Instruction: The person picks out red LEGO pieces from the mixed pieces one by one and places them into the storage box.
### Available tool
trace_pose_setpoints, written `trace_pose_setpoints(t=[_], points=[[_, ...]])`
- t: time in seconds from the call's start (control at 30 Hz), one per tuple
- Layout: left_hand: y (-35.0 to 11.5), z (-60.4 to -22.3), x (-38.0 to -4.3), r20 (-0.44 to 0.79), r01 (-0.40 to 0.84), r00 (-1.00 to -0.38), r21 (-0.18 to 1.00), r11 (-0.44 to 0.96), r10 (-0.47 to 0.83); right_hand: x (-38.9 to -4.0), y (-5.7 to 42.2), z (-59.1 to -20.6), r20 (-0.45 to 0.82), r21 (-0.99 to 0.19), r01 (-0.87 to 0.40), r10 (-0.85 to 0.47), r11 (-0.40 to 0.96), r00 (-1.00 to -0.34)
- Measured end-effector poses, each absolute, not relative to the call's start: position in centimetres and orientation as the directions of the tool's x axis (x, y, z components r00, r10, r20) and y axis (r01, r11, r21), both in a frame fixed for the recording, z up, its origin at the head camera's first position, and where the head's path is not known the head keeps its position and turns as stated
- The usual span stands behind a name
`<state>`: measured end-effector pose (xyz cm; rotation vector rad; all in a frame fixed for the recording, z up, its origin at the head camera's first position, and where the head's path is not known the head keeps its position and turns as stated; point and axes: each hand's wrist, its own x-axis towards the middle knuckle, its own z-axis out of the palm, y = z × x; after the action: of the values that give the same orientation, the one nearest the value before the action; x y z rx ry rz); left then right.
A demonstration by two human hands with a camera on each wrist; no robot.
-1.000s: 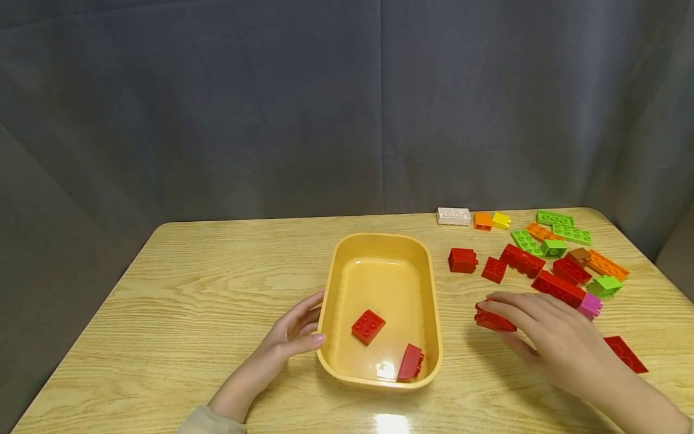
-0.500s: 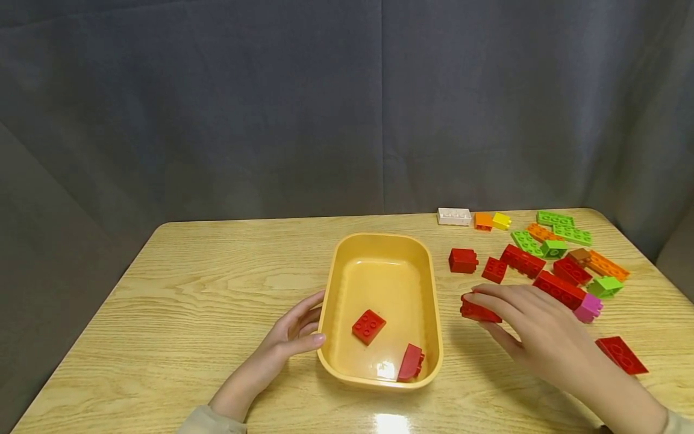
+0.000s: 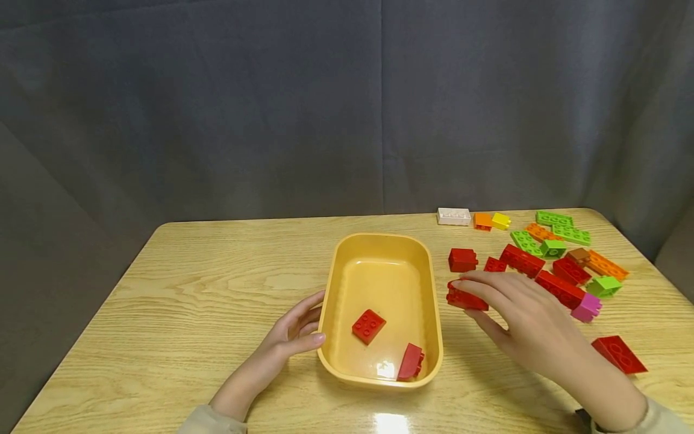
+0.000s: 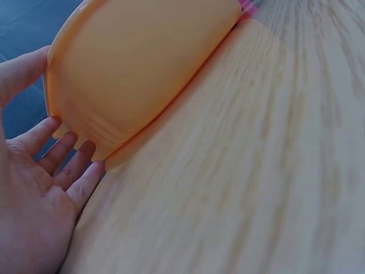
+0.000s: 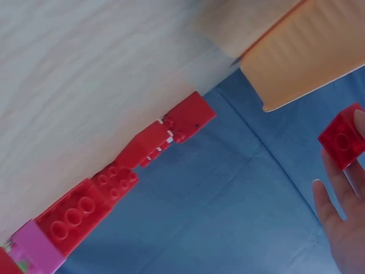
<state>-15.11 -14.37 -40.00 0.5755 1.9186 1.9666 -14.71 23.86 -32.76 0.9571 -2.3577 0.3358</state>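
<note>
In the head view a yellow plastic tub (image 3: pixel 379 386) stands mid-table with two red toy bricks inside, one studs-up brick (image 3: pixel 368 327) and one rounded brick (image 3: pixel 411 362). My left hand (image 3: pixel 287 331) touches the tub's left side; the left wrist view shows the thumb at the rim and straight, spread fingers (image 4: pixel 68 162) against the outer wall. Right of the tub, my right hand (image 3: pixel 528 316) pinches a red toy brick (image 3: pixel 463 296) between thumb and fingers, above the table. The right wrist view shows this red brick (image 5: pixel 342 137) partly behind the fingers.
Loose red bricks, including one red brick (image 3: pixel 462 260), lie beyond my right hand. A pink brick (image 3: pixel 587 308), several green and orange bricks, and a white brick (image 3: pixel 454 216) spread toward the back right. Another red brick (image 3: pixel 619 354) lies near my right forearm.
My right hand has moved left and slightly away from me with the red brick, closer to the tub. The left hand and tub have stayed still.
</note>
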Motion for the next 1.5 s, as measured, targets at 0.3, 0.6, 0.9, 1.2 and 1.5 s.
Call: trace_pose_setpoints(t=[0.3,0.6,0.9,1.2,1.5], points=[[-14.4,-39.9,-15.1,0.059,0.044,-0.855,0.998,-0.042,0.515,-15.2,22.4,-32.5,0.622,-0.017,-0.755,-0.584,0.655,-0.521],[-14.3,-39.8,-15.3,0.069,0.053,-0.85,0.998,-0.046,0.523,-15.7,21.5,-32.2,0.629,-0.018,-0.786,-0.604,0.618,-0.489],[-14.2,-39.7,-15.3,0.069,0.056,-0.853,0.998,-0.041,0.517,-16.0,20.4,-32.6,0.607,-0.013,-0.814,-0.642,0.581,-0.468],[-14.3,-39.8,-15.1,0.057,0.045,-0.858,0.998,-0.036,0.51,-16.1,19.3,-33.2,0.569,-0.041,-0.835,-0.674,0.549,-0.471],[-14.3,-39.8,-15.1,0.048,0.034,-0.861,0.999,-0.037,0.507,-16.0,19.3,-33.9,0.543,-0.058,-0.835,-0.685,0.547,-0.486]])
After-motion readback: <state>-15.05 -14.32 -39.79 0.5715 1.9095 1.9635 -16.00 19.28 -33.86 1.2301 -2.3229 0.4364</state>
